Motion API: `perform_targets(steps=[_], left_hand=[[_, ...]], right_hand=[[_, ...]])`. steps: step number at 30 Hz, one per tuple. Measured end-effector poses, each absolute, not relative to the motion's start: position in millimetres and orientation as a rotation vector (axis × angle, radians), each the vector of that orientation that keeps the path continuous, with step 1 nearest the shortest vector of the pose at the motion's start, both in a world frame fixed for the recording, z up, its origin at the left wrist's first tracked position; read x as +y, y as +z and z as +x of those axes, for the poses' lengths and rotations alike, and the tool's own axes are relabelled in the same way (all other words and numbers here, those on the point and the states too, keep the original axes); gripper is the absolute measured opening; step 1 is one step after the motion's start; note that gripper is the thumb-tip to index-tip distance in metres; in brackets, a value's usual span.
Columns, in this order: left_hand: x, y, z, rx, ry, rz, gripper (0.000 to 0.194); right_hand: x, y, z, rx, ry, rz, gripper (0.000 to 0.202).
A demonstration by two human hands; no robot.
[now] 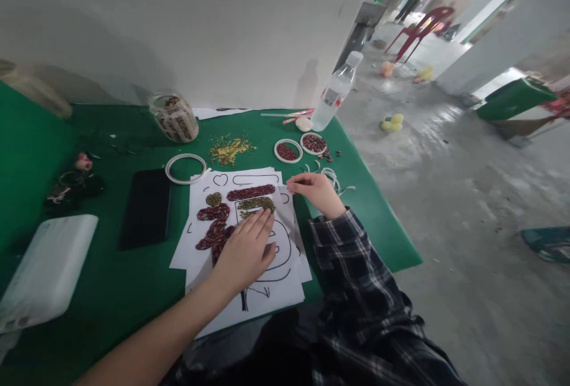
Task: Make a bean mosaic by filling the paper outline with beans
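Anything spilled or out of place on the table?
Yes. A few dark beans lie on the green tabletop, outside the rim of the right-hand bean dish. Also, a yellow-green heap of bits sits uncontained, its edges scattered. Whether that's deliberate, I can't tell.

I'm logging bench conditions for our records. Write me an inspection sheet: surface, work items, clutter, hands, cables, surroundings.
Surface: green tabletop, with yellowish crumbs scattered near the back.
Work items: line-drawn paper sheet, partly covered with dark red beans and small green beans; two shallow dishes of reddish beans.
Clutter: jar, bottle, black slab, white ring, white object.
Hands: left hand lies across the drawing; right hand is at the papers' right edge, fingertips close together, contents unclear.
Cables: nothing seen for certain; curled pale strips behind the right hand, material unclear.
Surroundings: pale wall, grey floor, red chair.
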State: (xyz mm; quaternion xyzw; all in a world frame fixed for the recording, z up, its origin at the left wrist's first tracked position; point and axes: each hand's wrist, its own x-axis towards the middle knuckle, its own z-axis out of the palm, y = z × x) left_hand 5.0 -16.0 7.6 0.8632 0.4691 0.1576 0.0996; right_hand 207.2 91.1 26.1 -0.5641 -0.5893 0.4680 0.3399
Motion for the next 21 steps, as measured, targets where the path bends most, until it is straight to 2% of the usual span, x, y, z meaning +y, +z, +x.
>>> perform_targets(steps=[7,15,21], left_hand=[[-11,5,7,1.366,0.391,2.563,0.055],[4,30,-19,1.719,0.789,2.24,0.04],[12,34,-28,1.837,0.838,2.152,0.035]], right_hand=[[87,27,206,-1.586,1.186,-1.462,0.015],[79,24,196,-1.847,1.099,-1.363,0.012],[78,17,189,-1.911,1.151,-1.312,0.012]])
